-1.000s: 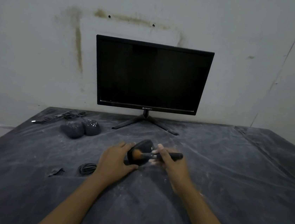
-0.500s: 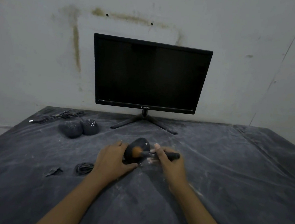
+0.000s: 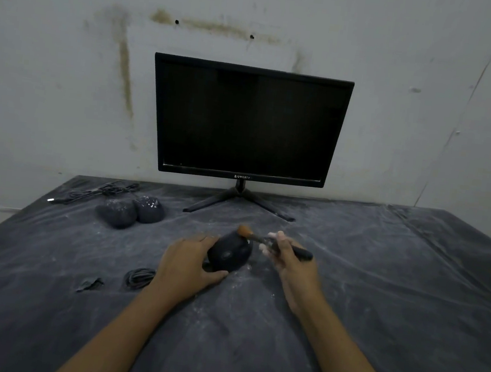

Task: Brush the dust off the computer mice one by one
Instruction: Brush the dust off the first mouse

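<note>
Left hand (image 3: 189, 263) cups the mouse (image 3: 229, 254) (tilted up); right hand (image 3: 288, 259) pinches the brush (image 3: 265, 239) above it.

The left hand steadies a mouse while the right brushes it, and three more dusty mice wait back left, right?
Not three: the head view shows two dusty mice there. The left hand holds the mouse, the right hand the brush: correct.

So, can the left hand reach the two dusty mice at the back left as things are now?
Probably yes, but not at once. The left hand grips the mouse under the brush, so it must let go first. Only bare cloth lies between it and the dusty mice.
</note>
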